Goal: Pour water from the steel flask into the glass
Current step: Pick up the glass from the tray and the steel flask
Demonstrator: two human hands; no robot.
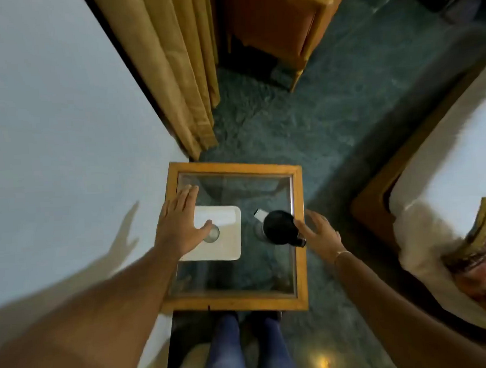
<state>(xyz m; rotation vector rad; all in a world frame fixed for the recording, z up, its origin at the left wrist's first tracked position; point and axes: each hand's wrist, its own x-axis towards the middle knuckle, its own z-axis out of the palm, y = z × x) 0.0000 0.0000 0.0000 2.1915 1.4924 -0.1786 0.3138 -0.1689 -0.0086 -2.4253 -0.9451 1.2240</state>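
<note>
From the head view, looking almost straight down, the steel flask (280, 229) stands upright on the glass-topped counter (236, 302), its long axis running toward the camera, so mostly its black cap shows, with a dark handle-like piece jutting toward 4 o'clock and a pale tab at 10 o'clock beside the cap. It sits at 3 o'clock on the counter, near the wooden frame's right edge. The right hand (319, 233) lies just beside the flask at the flask's 3 o'clock, fingers spread and unclenched, fingertips close to or touching the cap's edge; whether they touch, I cannot tell. The glass (213, 233) stands upright too, mouth facing the camera, on a white tray (225, 249) at about 9 o'clock on the counter. The left hand (181, 218) hovers flat and open above the tray's left part, fingers pointing to 12 o'clock, thumb reaching over the glass's rim at the glass's 10 o'clock. Flask and glass stand apart, bare glass top between them.
</note>
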